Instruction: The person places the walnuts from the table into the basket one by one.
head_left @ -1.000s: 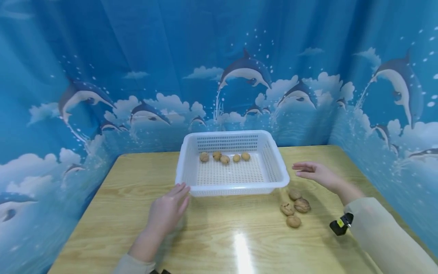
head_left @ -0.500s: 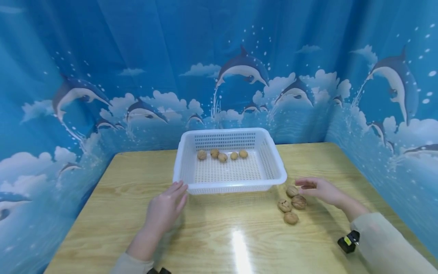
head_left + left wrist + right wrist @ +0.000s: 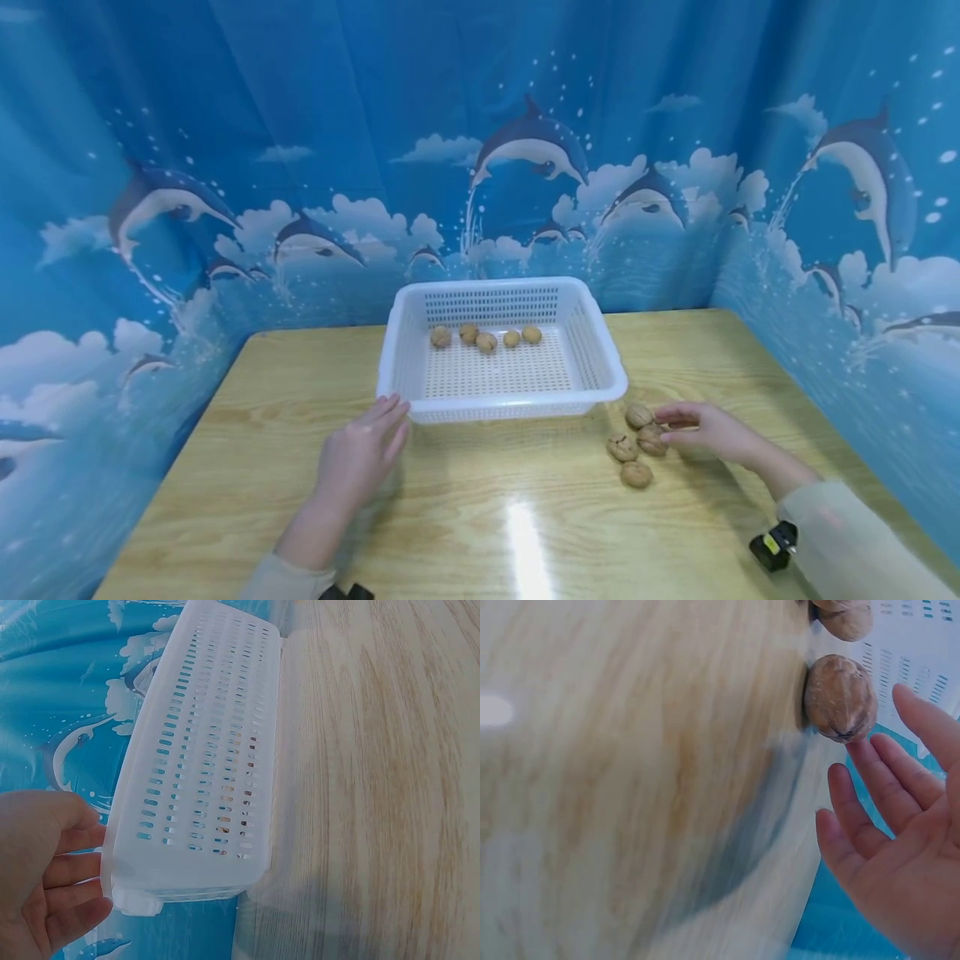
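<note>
Right hand (image 3: 705,430) is holding thumb and fingers apart at 1 walnut (image 3: 648,442), which is sitting among 4 on the counter (image 3: 435,508). Left hand (image 3: 358,458), fingers loose, is touching the white basket (image 3: 517,403); 5 walnuts (image 3: 487,343) are lying inside.

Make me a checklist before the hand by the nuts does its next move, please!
1. Basket sits upright on the table: ok.
2. Basket has room: ok, five nuts lie inside and much of its floor is bare.
3. Left hand is at the basket's near left corner: ok.
4. Left hand keeps the basket from sliding: cannot tell, its fingers meet the rim, but how hard they press doesn't show.
5. Four nuts lie on the table near the right hand: ok.
6. Right hand holds a nut: not ok, its fingers aren't closed round one.
</note>
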A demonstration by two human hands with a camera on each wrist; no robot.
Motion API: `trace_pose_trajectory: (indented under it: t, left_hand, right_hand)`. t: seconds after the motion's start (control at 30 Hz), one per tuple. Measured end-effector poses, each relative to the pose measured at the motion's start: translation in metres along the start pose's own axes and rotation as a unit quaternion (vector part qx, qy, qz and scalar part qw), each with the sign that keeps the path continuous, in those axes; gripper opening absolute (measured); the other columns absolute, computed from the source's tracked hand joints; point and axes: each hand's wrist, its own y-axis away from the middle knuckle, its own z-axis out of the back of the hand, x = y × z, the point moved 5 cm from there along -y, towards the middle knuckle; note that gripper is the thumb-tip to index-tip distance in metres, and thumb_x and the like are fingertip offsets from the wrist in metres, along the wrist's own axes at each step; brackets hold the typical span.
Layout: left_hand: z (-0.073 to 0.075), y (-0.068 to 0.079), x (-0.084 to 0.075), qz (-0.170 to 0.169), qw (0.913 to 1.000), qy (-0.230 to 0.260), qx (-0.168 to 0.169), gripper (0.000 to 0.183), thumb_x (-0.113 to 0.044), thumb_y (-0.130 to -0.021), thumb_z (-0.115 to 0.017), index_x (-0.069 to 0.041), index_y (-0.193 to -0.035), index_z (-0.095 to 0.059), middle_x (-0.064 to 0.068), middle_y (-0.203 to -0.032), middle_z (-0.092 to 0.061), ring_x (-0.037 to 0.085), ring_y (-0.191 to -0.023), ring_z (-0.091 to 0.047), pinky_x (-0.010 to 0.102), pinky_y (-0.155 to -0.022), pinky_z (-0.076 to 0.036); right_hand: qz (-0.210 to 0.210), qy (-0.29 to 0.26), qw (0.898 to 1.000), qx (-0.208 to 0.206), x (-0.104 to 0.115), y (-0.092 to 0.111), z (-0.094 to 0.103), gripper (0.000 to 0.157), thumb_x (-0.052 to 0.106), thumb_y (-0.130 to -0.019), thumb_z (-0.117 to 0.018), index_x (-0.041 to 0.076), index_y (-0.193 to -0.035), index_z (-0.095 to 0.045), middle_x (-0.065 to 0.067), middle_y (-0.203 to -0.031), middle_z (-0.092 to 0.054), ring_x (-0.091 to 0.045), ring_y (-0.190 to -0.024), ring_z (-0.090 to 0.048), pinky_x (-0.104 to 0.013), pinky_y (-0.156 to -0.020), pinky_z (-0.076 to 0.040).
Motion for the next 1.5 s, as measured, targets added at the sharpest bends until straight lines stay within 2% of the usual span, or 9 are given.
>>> trace_pose_trajectory:
  t: [0.13,0.3,0.43,0.57,0.7,0.93,1.17,1.37,1.5]
  left_hand:
    - [0.001,-0.002,0.0,-0.002,1.0,-0.001,0.003,0.03,-0.021,-0.083,-0.068,-0.009,-0.11,-0.068,0.01,-0.117,-0.063,0.027,-0.101,-0.063,0.036,-0.059,-0.058]
    - [0.002,-0.004,0.0,0.002,1.0,-0.007,0.007,0.029,-0.022,-0.084,-0.068,-0.009,-0.11,-0.068,0.01,-0.117,-0.063,0.027,-0.101,-0.063,0.036,-0.059,-0.058]
    - [0.003,-0.003,0.0,0.005,0.9999,-0.009,0.004,0.029,-0.021,-0.083,-0.069,-0.009,-0.109,-0.069,0.01,-0.116,-0.063,0.027,-0.1,-0.064,0.037,-0.057,-0.058]
    - [0.002,-0.003,0.0,0.005,0.9999,-0.008,0.004,0.028,-0.019,-0.083,-0.069,-0.009,-0.109,-0.069,0.01,-0.115,-0.064,0.027,-0.1,-0.064,0.04,-0.061,-0.058]
    - [0.0,-0.001,-0.001,0.007,0.9999,-0.008,0.009,0.028,-0.018,-0.082,-0.07,-0.009,-0.109,-0.069,0.01,-0.115,-0.064,0.027,-0.1,-0.064,0.039,-0.061,-0.058]
    - [0.0,0.002,-0.001,0.008,0.9999,-0.007,0.002,0.028,-0.017,-0.081,-0.072,-0.009,-0.107,-0.07,0.01,-0.114,-0.065,0.028,-0.098,-0.065,0.04,-0.06,-0.058]
    - [0.002,0.0,-0.001,0.003,1.0,-0.008,0.0,0.028,-0.019,-0.082,-0.07,-0.009,-0.109,-0.069,0.01,-0.114,-0.064,0.028,-0.098,-0.064,0.04,-0.062,-0.058]
    - [0.002,-0.001,-0.001,0.005,1.0,-0.008,0.0,0.028,-0.018,-0.082,-0.071,-0.009,-0.108,-0.069,0.01,-0.114,-0.065,0.027,-0.098,-0.065,0.039,-0.06,-0.058]
    - [0.002,-0.001,-0.003,0.001,1.0,-0.007,-0.002,0.029,-0.017,-0.081,-0.071,-0.009,-0.108,-0.069,0.01,-0.114,-0.065,0.027,-0.098,-0.065,0.039,-0.06,-0.058]
  right_hand:
    - [-0.014,0.0,1.0,0.004,-0.004,0.002,-0.005,0.051,0.026,-0.085,-0.068,-0.006,-0.123,-0.054,-0.021,-0.117,-0.059,-0.035,-0.104,-0.058,-0.036,-0.085,-0.052]
    - [-0.005,0.02,1.0,0.006,-0.004,0.001,-0.009,0.053,0.026,-0.083,-0.071,-0.006,-0.121,-0.055,-0.02,-0.115,-0.061,-0.036,-0.104,-0.058,-0.046,-0.087,-0.05]
    - [0.004,0.037,0.999,0.007,-0.001,0.0,-0.012,0.053,0.025,-0.08,-0.073,-0.007,-0.119,-0.056,-0.019,-0.112,-0.062,-0.037,-0.104,-0.057,-0.049,-0.088,-0.049]
    - [0.0,0.046,0.999,0.009,0.0,0.001,-0.015,0.051,0.023,-0.079,-0.074,-0.007,-0.116,-0.058,-0.019,-0.109,-0.062,-0.038,-0.102,-0.057,-0.051,-0.087,-0.049]
    - [-0.006,0.051,0.998,0.021,-0.001,0.003,-0.017,0.048,0.023,-0.079,-0.074,-0.005,-0.115,-0.059,-0.016,-0.108,-0.063,-0.034,-0.099,-0.059,-0.045,-0.083,-0.052]
    - [0.017,0.055,0.998,0.038,0.002,0.007,-0.019,0.048,0.026,-0.079,-0.074,-0.004,-0.113,-0.059,-0.013,-0.107,-0.063,-0.029,-0.096,-0.061,-0.032,-0.079,-0.053]
    - [0.006,0.038,0.999,0.028,0.003,0.009,-0.015,0.048,0.026,-0.08,-0.073,-0.002,-0.116,-0.059,-0.012,-0.108,-0.063,-0.028,-0.096,-0.06,-0.033,-0.079,-0.054]
    - [0.015,0.034,0.999,0.007,0.009,0.011,-0.006,0.051,0.027,-0.083,-0.07,-0.006,-0.12,-0.056,-0.015,-0.111,-0.062,-0.033,-0.099,-0.059,-0.044,-0.082,-0.053]
    - [0.019,0.048,0.999,-0.013,0.014,0.013,0.0,0.052,0.03,-0.084,-0.069,-0.004,-0.121,-0.055,-0.016,-0.113,-0.061,-0.033,-0.101,-0.058,-0.046,-0.084,-0.052]
